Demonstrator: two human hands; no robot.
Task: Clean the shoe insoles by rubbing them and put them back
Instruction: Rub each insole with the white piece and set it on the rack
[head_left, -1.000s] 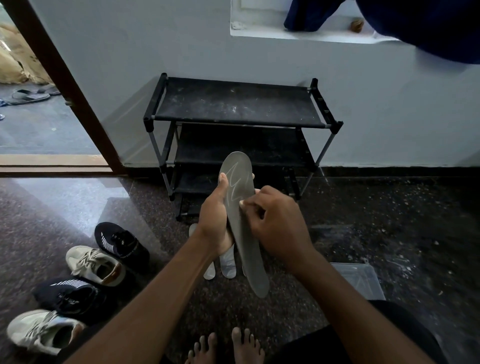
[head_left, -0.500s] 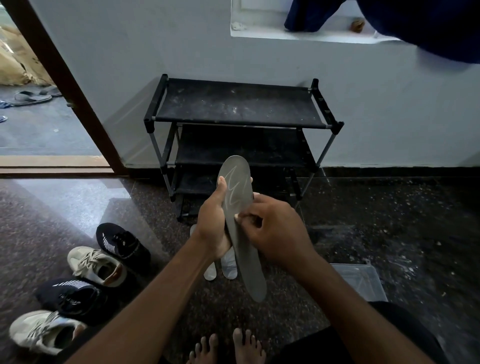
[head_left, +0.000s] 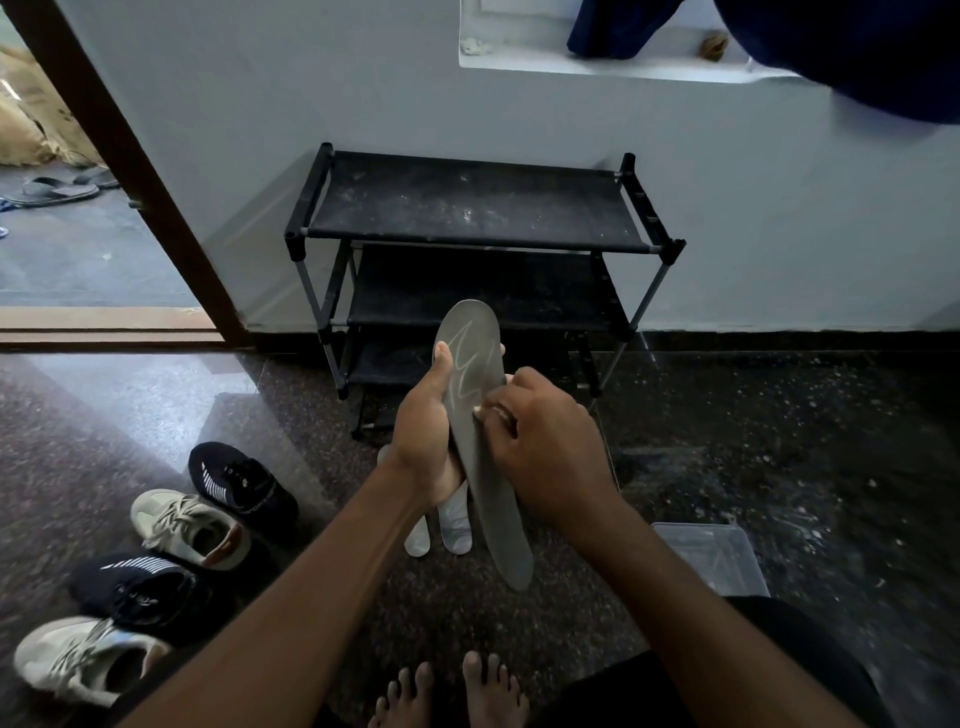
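While the left hand (head_left: 426, 441) gripped the grey insole (head_left: 470, 353) about its middle, thumb laid up the left edge and fingers wrapped behind, the right hand (head_left: 543, 449) closed on it just right of that grip, fingers curled over the right edge with their tips against the face. The insole stood nearly upright, its toe end rising above the grip and its heel end hanging below. Directly under the grip two pale insoles (head_left: 454, 519) lay side by side on the floor, and well to the left of it stood four shoes (head_left: 189, 530) in a row. This looked like the rubbing step, with nothing yet returned. The next move probably called for working the fingertips along the face against a firm left-hand hold, then shifting that hold to expose the covered middle.
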